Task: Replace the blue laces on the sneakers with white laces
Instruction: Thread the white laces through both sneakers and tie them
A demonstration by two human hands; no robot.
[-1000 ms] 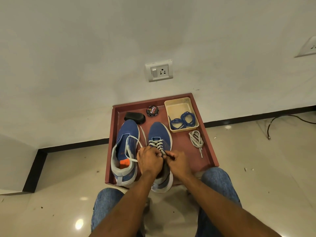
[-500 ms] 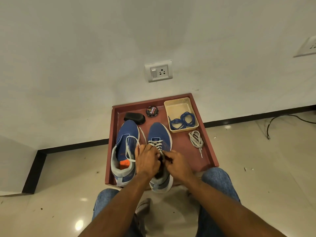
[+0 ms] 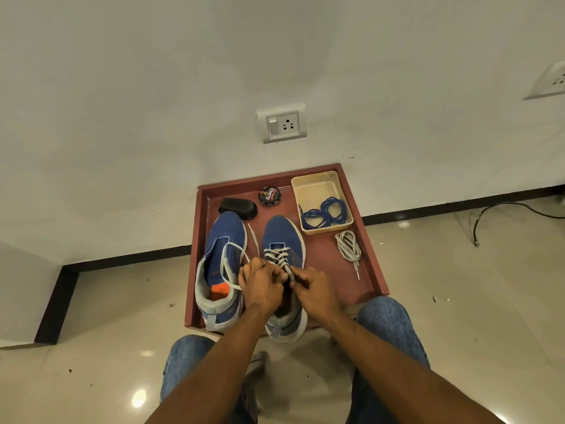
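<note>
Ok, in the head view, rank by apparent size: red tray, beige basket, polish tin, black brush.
1. red tray
2. beige basket
3. black brush
4. polish tin, close to the brush, so that order is unsure.

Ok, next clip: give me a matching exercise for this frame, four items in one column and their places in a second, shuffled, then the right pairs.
Things:
1. blue laces
2. bundled white lace
3. shoe polish tin
4. black shoe brush

Places:
A. on the tray floor, between the brush and the beige basket
B. inside the beige basket
C. at the tray's far left corner, beyond the left sneaker's toe
D. loose on the red tray, on the near side of the basket

Pairs: 1-B, 2-D, 3-A, 4-C
</note>
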